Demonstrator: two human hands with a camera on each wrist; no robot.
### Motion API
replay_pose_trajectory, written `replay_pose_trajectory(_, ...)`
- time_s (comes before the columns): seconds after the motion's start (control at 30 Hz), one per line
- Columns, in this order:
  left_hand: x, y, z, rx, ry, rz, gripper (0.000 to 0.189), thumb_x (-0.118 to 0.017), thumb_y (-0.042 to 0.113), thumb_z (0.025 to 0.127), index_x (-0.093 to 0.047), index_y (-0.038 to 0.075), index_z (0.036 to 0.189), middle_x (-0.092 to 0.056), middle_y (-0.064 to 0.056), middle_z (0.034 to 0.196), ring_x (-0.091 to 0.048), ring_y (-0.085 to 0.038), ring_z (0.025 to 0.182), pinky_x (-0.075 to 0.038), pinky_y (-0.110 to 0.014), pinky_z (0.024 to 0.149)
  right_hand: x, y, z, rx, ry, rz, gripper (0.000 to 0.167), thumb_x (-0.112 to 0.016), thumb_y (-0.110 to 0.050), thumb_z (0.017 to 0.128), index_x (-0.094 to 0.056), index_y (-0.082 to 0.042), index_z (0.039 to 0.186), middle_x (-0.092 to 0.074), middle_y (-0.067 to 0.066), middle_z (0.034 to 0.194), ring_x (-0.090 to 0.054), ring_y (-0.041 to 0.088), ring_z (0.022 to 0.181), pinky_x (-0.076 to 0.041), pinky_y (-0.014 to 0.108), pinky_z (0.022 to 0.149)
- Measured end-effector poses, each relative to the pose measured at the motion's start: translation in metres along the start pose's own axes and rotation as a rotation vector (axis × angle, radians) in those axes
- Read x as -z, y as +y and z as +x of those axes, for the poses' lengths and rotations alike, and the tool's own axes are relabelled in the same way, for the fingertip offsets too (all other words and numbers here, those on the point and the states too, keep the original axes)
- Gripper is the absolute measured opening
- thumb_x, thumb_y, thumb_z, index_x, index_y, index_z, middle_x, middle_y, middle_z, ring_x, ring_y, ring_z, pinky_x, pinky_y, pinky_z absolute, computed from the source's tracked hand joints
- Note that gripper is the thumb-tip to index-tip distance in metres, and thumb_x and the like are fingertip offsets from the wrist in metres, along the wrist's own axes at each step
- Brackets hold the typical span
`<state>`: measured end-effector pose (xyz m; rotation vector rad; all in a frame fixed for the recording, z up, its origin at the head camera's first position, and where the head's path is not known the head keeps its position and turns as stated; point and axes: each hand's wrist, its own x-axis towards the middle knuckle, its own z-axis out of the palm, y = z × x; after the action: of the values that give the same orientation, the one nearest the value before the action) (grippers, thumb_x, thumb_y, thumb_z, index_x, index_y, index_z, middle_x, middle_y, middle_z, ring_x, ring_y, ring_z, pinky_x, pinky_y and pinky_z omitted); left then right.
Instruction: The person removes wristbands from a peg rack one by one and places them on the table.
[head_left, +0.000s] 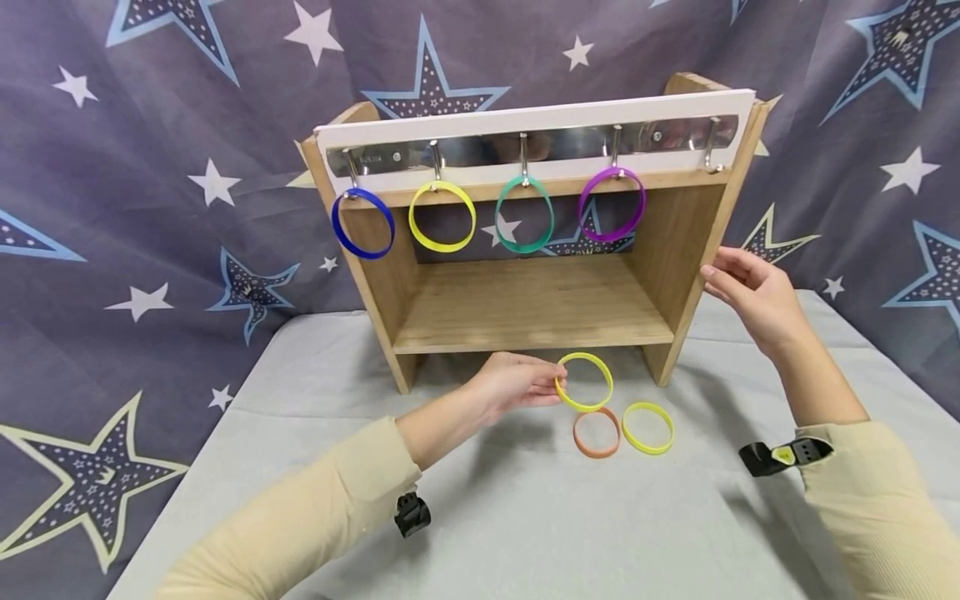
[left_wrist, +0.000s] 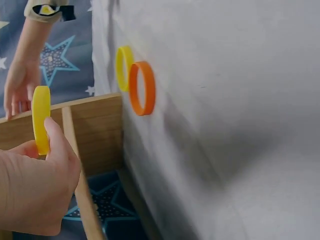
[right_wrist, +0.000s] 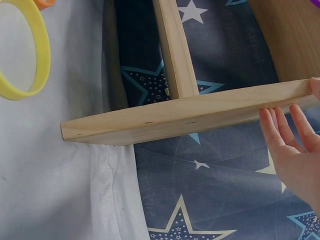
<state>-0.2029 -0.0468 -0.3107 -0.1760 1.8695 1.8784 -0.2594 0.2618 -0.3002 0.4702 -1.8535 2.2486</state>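
My left hand [head_left: 517, 385] pinches a yellow silicone wristband [head_left: 585, 382] between thumb and fingers, raised in front of the wooden shelf [head_left: 532, 304]. In the left wrist view the same yellow band [left_wrist: 41, 120] stands edge-on in the fingertips. My right hand [head_left: 757, 296] touches the shelf's right side panel, thumb at its front edge. Nearly straight fingers [right_wrist: 272, 127] of that hand lie against the panel's outer face in the right wrist view. On the table, an orange wristband [head_left: 577, 434] and another yellow wristband [head_left: 648, 451] lie side by side near the left hand.
Across the shelf top runs a metal hook rail [head_left: 465, 152]. Blue [head_left: 337, 227], yellow [head_left: 412, 227], green [head_left: 551, 227] and purple [head_left: 642, 207] wristbands hang from it. The rightmost hook [head_left: 712, 150] is bare. Behind the grey-covered table [head_left: 525, 533] hangs a star-patterned cloth [head_left: 180, 275].
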Motion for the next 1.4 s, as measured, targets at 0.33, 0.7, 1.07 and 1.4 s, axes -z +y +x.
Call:
replay_pose_trajectory(0.33,0.012,-0.023,0.002,0.003,0.036,0.025,0.03,-0.063,0.002,0.09,-0.062,-0.012,0.116,-0.069,-0.01,0.085,-0.064,-0.009,0.067,-0.06,-0.032,0.087,0.0,0.0,0.0,-0.004,0.003,-0.023,0.025,-0.06,0.003,0.09,-0.064,-0.017,0.105,-0.063,-0.008,0.092,-0.065,-0.001,0.084,-0.057,0.009,0.077)
replay_pose_trajectory(0.7,0.021,-0.052,0.009,0.031,0.087,0.061,0.029,-0.061,0.0,0.09,-0.061,-0.013,0.116,-0.069,-0.027,0.108,-0.063,-0.008,0.066,-0.062,-0.029,0.081,0.0,-0.001,-0.001,-0.008,0.008,-0.018,0.024,-0.061,0.002,0.09,-0.064,-0.017,0.105,-0.063,-0.008,0.092,-0.065,-0.001,0.084,-0.057,0.009,0.077)
replay_pose_trajectory(1.07,0.029,-0.072,0.016,0.068,0.112,0.081,0.026,-0.06,-0.002,0.09,-0.062,-0.014,0.113,-0.065,-0.006,0.073,-0.062,-0.006,0.061,-0.062,-0.025,0.077,0.001,0.0,-0.001,0.004,0.006,-0.019,0.023,-0.061,0.002,0.09,-0.064,-0.016,0.104,-0.064,-0.008,0.091,-0.065,-0.001,0.084,-0.057,0.009,0.077)
replay_pose_trajectory(1.4,0.028,-0.076,0.016,0.051,0.104,0.085,0.025,-0.06,-0.003,0.09,-0.062,-0.015,0.111,-0.065,-0.006,0.072,-0.061,-0.005,0.061,-0.063,-0.024,0.074,0.0,0.001,0.0,0.012,0.003,-0.013,0.022,-0.062,0.001,0.09,-0.065,-0.016,0.104,-0.064,-0.007,0.091,-0.065,0.0,0.084,-0.057,0.009,0.077)
